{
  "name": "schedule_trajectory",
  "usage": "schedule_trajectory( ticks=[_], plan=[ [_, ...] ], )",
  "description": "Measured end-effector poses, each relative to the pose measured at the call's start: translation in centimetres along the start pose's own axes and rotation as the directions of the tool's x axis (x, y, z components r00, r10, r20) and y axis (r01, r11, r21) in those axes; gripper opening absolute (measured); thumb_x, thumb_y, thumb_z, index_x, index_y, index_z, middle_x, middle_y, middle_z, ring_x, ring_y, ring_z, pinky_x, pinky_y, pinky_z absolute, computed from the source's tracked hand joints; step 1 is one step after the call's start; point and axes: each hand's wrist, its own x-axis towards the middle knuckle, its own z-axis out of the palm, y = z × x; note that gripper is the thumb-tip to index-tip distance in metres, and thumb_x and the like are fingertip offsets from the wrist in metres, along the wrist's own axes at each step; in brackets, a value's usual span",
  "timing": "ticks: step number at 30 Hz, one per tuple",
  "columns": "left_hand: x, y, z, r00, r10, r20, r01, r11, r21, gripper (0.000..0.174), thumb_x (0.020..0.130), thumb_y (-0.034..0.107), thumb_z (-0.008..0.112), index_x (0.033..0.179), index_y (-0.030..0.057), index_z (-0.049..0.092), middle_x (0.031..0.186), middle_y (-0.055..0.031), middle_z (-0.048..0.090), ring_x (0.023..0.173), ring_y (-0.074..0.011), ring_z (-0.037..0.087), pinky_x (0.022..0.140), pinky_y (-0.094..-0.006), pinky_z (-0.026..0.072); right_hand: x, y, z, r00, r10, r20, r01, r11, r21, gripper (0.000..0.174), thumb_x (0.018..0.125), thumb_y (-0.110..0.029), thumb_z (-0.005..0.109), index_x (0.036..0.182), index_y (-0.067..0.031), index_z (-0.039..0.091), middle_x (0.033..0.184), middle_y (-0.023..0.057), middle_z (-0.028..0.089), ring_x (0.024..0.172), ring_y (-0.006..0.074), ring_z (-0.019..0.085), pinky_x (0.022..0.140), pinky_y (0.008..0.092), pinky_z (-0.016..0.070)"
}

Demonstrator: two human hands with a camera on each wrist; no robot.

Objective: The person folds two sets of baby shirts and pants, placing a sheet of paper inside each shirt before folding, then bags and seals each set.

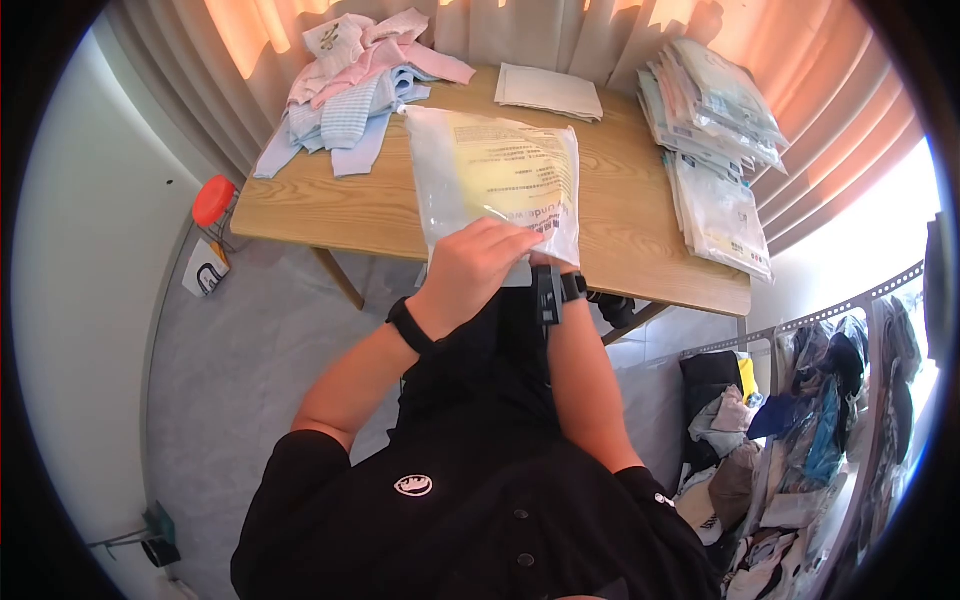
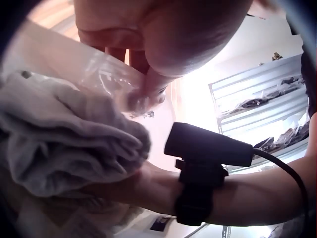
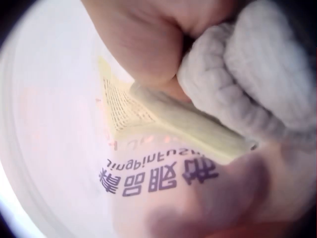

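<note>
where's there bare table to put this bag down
Widest bare patch: the table's near-left part, between the clothes pile and the held bag with its garment. A narrower strip runs between the bag and the stack of packets. The far edge is crowded: clothes pile, folded white sheet, packets. Under the bag is hidden.

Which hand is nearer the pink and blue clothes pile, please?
Left: the left hand grips the clear plastic bag, right of the clothes pile; the right hand grips white cloth farther right.

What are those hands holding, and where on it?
The left hand pinches the plastic bag at its near edge; the right hand grips the garment there.
</note>
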Motion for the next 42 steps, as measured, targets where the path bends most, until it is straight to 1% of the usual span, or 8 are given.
schedule_trajectory(
  ticks=[6,8,13,16,19,23,36,42],
  plan=[
    [-0.8,-2.7,0.4,0.990,-0.067,-0.128,0.086,0.985,0.148,0.032,0.078,-0.004,0.065,0.109,0.0060,0.067,0.104,-0.0082,0.067,0.091,-0.0288,0.063,0.079,-0.0374,0.0523,3.7,0.6,-0.7,0.970,-0.224,-0.100,0.084,0.688,-0.721,0.029,0.095,-0.021,0.055,0.120,-0.0066,0.059,0.111,0.0108,0.066,0.102,0.0271,0.062,0.089,0.0392,0.0516],
    [-3.3,-3.0,1.1,0.982,-0.129,-0.138,0.150,0.977,0.153,0.033,0.079,-0.003,0.065,0.110,0.0050,0.066,0.106,-0.0103,0.066,0.093,-0.0306,0.062,0.082,-0.0388,0.0510,3.6,0.8,-0.2,0.955,0.052,-0.293,-0.171,0.902,-0.397,0.026,0.097,-0.019,0.053,0.118,-0.0062,0.060,0.107,0.0105,0.067,0.099,0.0258,0.063,0.086,0.0385,0.0532],
    [-8.9,0.3,2.3,0.931,-0.362,0.054,0.361,0.932,0.022,0.047,0.081,0.007,0.067,0.125,-0.0018,0.053,0.125,-0.0208,0.056,0.116,-0.0376,0.053,0.098,-0.0414,0.0449,3.6,0.8,-3.3,0.941,-0.263,0.211,0.334,0.634,-0.698,0.028,0.101,-0.019,0.046,0.120,-0.0029,0.056,0.114,0.0136,0.063,0.102,0.0257,0.061,0.089,0.0398,0.0523],
    [-9.3,-0.4,2.9,0.901,-0.428,0.071,0.423,0.903,0.075,0.057,0.083,0.010,0.067,0.132,-0.0076,0.043,0.139,-0.0261,0.043,0.129,-0.0421,0.043,0.108,-0.0440,0.0373,1.9,-0.4,5.9,0.996,0.073,-0.046,-0.064,0.981,0.182,0.038,0.101,-0.028,0.045,0.127,-0.0017,0.052,0.127,0.0154,0.058,0.119,0.0283,0.054,0.101,0.0431,0.0456],
    [-9.1,-2.2,3.3,0.903,-0.411,0.126,0.397,0.910,0.124,0.057,0.082,0.010,0.067,0.131,-0.0084,0.045,0.138,-0.0260,0.043,0.130,-0.0419,0.041,0.109,-0.0444,0.0353,1.6,1.3,4.3,0.976,-0.039,0.215,0.193,0.610,-0.769,0.042,0.103,-0.032,0.040,0.134,-0.0034,0.048,0.137,0.0119,0.052,0.125,0.0258,0.049,0.105,0.0419,0.0410],
    [-9.1,-3.3,3.6,0.912,-0.376,0.167,0.344,0.919,0.192,0.056,0.080,0.011,0.068,0.129,-0.0071,0.048,0.137,-0.0244,0.044,0.131,-0.0402,0.041,0.110,-0.0462,0.0338,1.5,2.2,4.0,0.980,0.163,-0.110,-0.177,0.975,-0.132,0.041,0.103,-0.030,0.043,0.134,-0.0040,0.047,0.137,0.0097,0.052,0.126,0.0246,0.048,0.105,0.0402,0.0409],
    [-8.6,-4.7,5.5,0.941,-0.291,0.171,0.251,0.942,0.221,0.061,0.075,0.027,0.072,0.124,-0.0035,0.054,0.138,-0.0233,0.047,0.133,-0.0370,0.039,0.111,-0.0464,0.0314,8.7,1.7,4.6,0.961,0.260,-0.098,-0.273,0.948,-0.163,0.028,0.103,-0.017,0.043,0.120,-0.0015,0.058,0.120,0.0117,0.063,0.110,0.0227,0.060,0.099,0.0378,0.0479],
    [-8.9,-6.5,5.0,0.929,-0.271,0.250,0.212,0.947,0.239,0.061,0.076,0.029,0.071,0.124,-0.0039,0.054,0.138,-0.0233,0.047,0.135,-0.0359,0.038,0.112,-0.0449,0.0297,12.3,2.9,0.2,0.995,-0.050,-0.091,-0.038,0.641,-0.767,0.036,0.088,-0.008,0.065,0.122,-0.0008,0.059,0.121,0.0107,0.063,0.111,0.0228,0.059,0.093,0.0344,0.0484]
  ],
)
